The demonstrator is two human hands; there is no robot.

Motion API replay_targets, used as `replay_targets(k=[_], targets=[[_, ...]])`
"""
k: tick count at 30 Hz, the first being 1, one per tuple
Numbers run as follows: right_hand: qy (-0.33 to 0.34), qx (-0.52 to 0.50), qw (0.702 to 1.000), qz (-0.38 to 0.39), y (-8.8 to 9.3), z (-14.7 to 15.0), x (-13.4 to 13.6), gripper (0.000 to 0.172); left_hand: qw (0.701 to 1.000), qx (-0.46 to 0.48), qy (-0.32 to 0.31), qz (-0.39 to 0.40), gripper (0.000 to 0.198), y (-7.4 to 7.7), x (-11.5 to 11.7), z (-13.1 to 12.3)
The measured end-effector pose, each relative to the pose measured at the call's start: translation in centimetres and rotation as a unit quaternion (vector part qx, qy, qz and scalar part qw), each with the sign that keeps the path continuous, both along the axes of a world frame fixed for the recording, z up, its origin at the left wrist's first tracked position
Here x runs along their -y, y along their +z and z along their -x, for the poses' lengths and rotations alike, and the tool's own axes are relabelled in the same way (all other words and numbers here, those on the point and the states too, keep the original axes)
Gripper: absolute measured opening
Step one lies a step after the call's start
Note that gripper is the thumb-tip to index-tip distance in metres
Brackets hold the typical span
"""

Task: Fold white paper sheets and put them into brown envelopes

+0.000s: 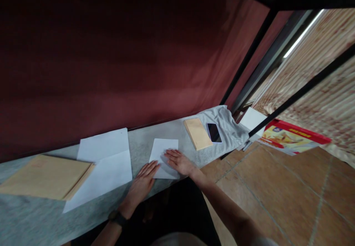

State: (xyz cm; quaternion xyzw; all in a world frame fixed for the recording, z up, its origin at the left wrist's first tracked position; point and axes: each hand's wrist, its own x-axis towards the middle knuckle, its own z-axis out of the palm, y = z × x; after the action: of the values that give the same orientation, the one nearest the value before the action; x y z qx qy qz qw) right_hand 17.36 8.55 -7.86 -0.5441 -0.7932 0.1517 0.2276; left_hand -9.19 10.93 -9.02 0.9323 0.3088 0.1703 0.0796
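A folded sheet of white paper (164, 145) lies on the grey cloth-covered surface in front of me. My left hand (145, 175) rests on its lower left edge, fingers stretched out flat. On the right part of the sheet lies my right hand (177, 161), palm down with the fingers extended. Left of them is a larger white sheet (111, 161) with a crease across it, partly covered by a stack of brown envelopes (47, 175). To the right sits a smaller stack of brown envelopes (197, 133).
A phone (214, 132) lies beside the small stack, on the rumpled end of the grey cloth (230, 127). Black metal bars (249, 57) rise at the right. A red and yellow box (294, 137) is on the tiled floor (277, 186). Behind the surface stands a dark red panel (111, 72).
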Motion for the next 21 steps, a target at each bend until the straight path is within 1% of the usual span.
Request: replay_targets(k=[3, 5, 8, 11, 12, 14, 15, 17, 19, 21], targets=[[-0.026, 0.059, 0.998, -0.013, -1.1, 1.1, -1.8, 0.047, 1.000, 0.000, -0.003, -0.005, 0.062, -0.3, -0.1, 0.1], [-0.064, 0.069, 0.995, -0.019, -1.5, 0.8, -3.1, 0.048, 1.000, -0.004, -0.002, -0.008, 0.062, -0.3, 0.0, 0.1], [-0.110, 0.046, 0.993, -0.018, -1.5, -0.9, -4.7, 0.047, 1.000, -0.001, 0.003, -0.002, 0.062, -0.1, 0.1, 0.0], [-0.119, -0.027, 0.992, -0.016, -1.3, -2.7, -5.3, 0.044, 1.000, 0.022, 0.009, 0.018, 0.062, -0.1, 0.0, 0.2], [-0.118, -0.048, 0.992, -0.018, -1.3, -3.2, -5.0, 0.045, 0.999, 0.034, 0.013, 0.026, 0.061, -0.1, -0.1, 0.3], [-0.111, -0.077, 0.991, -0.023, -1.5, -3.8, -3.6, 0.052, 0.997, 0.063, 0.020, 0.040, 0.057, -0.3, -0.3, 0.5], [-0.107, -0.082, 0.991, -0.024, -1.6, -3.9, -2.5, 0.056, 0.996, 0.080, 0.025, 0.044, 0.053, -0.4, -0.4, 0.6], [-0.069, -0.119, 0.990, -0.028, -1.8, -3.9, -0.1, 0.061, 0.991, 0.117, 0.037, 0.045, 0.043, -0.3, -0.6, 0.6], [-0.052, -0.139, 0.988, -0.029, -1.4, -3.7, 2.0, 0.061, 0.985, 0.160, 0.040, 0.043, 0.033, 0.4, -0.6, 0.2], [-0.062, -0.155, 0.986, -0.031, -0.3, -3.3, 3.3, 0.055, 0.977, 0.203, 0.034, 0.054, 0.027, 1.8, -0.6, -0.6]])
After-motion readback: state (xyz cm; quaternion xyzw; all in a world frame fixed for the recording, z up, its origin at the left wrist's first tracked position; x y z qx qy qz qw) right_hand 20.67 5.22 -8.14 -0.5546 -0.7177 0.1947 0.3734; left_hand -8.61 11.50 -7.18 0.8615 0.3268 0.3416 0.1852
